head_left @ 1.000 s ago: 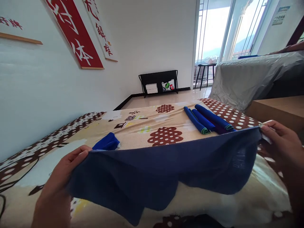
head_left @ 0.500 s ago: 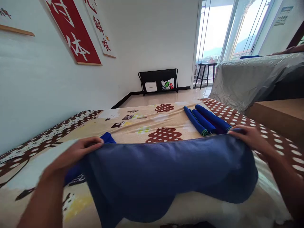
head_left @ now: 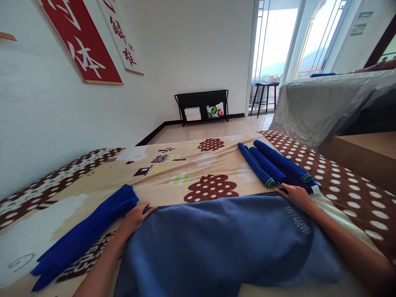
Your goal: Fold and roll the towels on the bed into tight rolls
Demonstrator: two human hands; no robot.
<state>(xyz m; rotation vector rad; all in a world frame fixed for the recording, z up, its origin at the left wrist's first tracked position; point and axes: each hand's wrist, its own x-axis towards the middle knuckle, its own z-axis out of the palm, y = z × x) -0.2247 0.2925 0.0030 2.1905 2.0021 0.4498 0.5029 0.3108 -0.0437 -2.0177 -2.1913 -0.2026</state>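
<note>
The left hand (head_left: 136, 216) and right hand (head_left: 296, 198) rest along the far side of the grey-blue cloth (head_left: 213, 235), well short of the bed's (head_left: 163, 187) far edge; pinching or pressing, I cannot tell. Even outward tension should keep it straight.

Person's bare forearms, two: left (head_left: 102, 264) and right (head_left: 346, 237), stretched forward, angled inward. Left hand (head_left: 135, 218): back uppermost, thumb parted from fingers. Right hand (head_left: 296, 196): back uppermost, nearer the bedspread's right edge (head_left: 343, 179), fingers pointing inward.
</note>
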